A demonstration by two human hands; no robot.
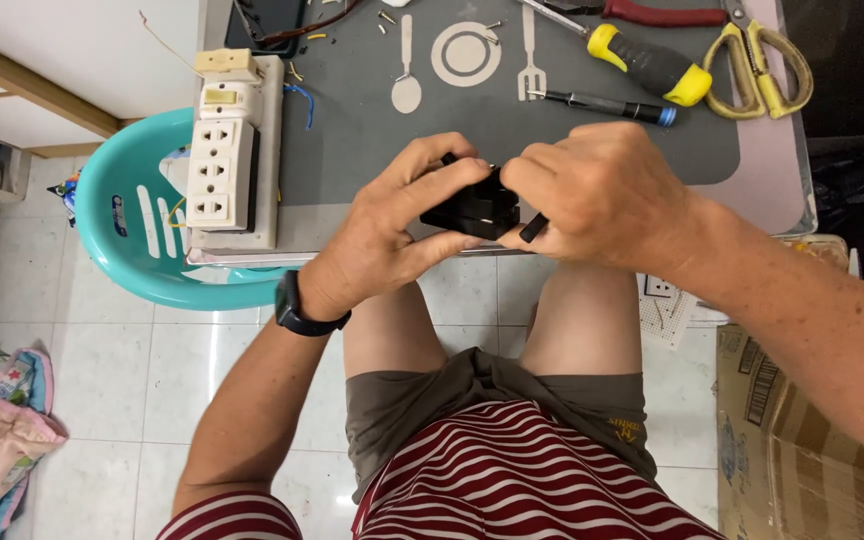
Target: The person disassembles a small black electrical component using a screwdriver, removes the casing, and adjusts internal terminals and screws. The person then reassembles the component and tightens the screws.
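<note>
A small black boxy part (474,208) sits between both hands at the near edge of the table. My left hand (390,232) wraps around its left side, thumb underneath and fingers over the top. My right hand (597,192) grips its right side and also holds a thin black rod-like piece (533,228) that pokes out below the fingers. What that piece is cannot be made out. A black watch (302,312) is on my left wrist.
On the grey mat (372,130) lie a yellow-handled screwdriver (647,62), a slim black screwdriver (602,104) and yellow scissors (760,58). A cream power strip (224,150) lies at the left edge. A turquoise plastic chair (117,235) stands left, a cardboard box (792,440) right.
</note>
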